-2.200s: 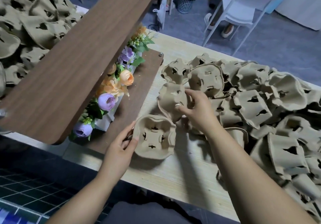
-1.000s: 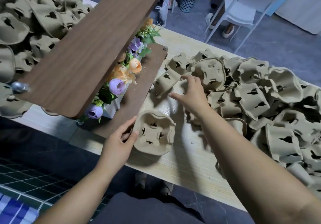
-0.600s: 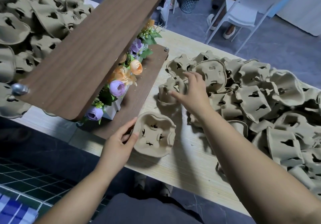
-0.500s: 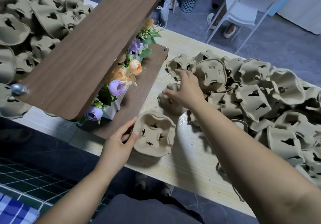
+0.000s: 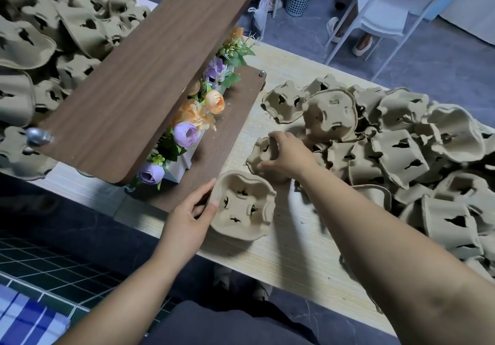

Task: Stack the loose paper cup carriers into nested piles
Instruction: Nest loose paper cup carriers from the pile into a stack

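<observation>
A pale wooden table (image 5: 294, 261) bears a wide heap of carriers (image 5: 401, 151) on its right half: tan moulded-pulp trays with cup wells and dark slits, tumbled at all angles. A dark wooden shelf (image 5: 134, 76) stands on the left. The front carrier (image 5: 242, 208) sits open side up near the table's front edge, with bare tabletop to its right. The left hand (image 5: 187, 218) clasps its left rim. Just behind it, the right hand (image 5: 289, 154) curls its fingers over a second carrier (image 5: 259, 154) at the heap's edge.
</observation>
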